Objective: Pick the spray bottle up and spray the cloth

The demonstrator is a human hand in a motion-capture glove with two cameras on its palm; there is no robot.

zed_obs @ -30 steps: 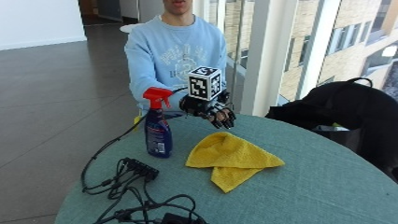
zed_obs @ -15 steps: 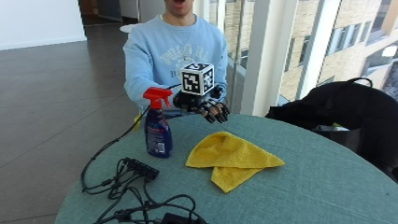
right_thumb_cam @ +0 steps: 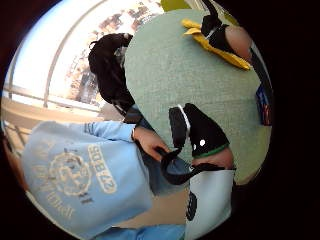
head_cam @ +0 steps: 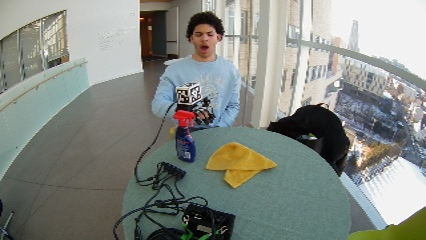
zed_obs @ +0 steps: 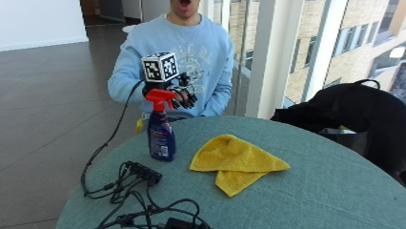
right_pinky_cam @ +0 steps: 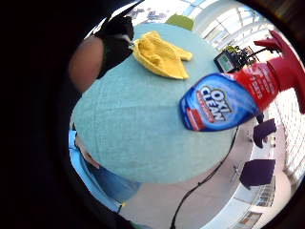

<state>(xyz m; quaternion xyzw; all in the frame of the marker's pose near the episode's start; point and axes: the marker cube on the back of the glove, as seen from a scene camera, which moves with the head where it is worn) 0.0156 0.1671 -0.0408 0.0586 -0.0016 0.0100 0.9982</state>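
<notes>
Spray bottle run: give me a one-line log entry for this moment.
phase: reach | right hand: above table edge behind spray bottle, not touching | bottle: upright on table | yellow cloth: crumpled beside bottle, untouched

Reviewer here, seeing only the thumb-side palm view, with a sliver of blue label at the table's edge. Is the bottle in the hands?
Observer: No. The outside view shows the spray bottle standing upright on the table, with nothing around it.
Operator: Where's the gloved hand?
Observer: The gloved right hand is raised by the red trigger head, fingers loosely curled, holding nothing.
Operator: And the cloth?
Observer: The yellow cloth lies crumpled beside the bottle, apart from it.
</notes>
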